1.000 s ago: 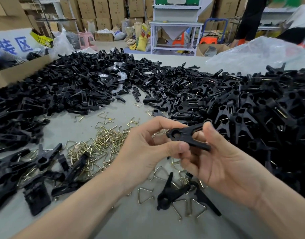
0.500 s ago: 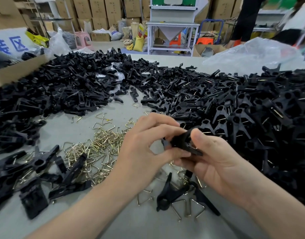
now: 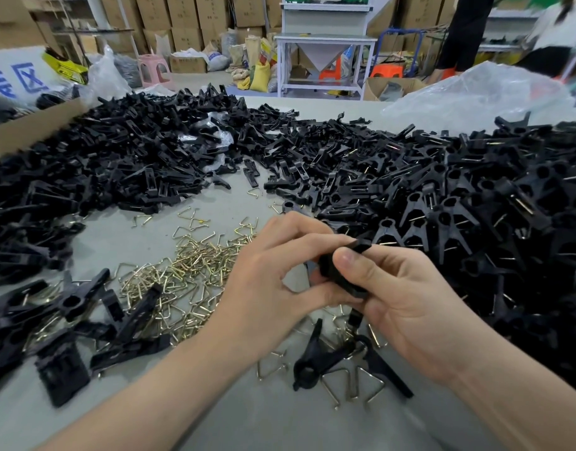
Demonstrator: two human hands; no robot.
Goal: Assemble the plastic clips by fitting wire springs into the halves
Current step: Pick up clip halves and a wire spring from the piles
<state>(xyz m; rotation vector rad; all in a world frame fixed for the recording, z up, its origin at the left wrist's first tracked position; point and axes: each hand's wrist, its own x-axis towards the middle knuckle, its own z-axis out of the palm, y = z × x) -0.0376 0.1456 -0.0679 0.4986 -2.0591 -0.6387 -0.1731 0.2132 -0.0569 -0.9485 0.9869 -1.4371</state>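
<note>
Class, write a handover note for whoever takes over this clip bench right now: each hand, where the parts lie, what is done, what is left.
Left hand: pinches the black clip.
Right hand: grips the same clip, thumb on top.
Wire springs: loose heap on the table, left of the hands.
Clip halves: heap at far left.
Done: large pile of clips that look assembled, on the right.
Left: the held clip's spring seating is hidden; many halves and springs await.
</note>
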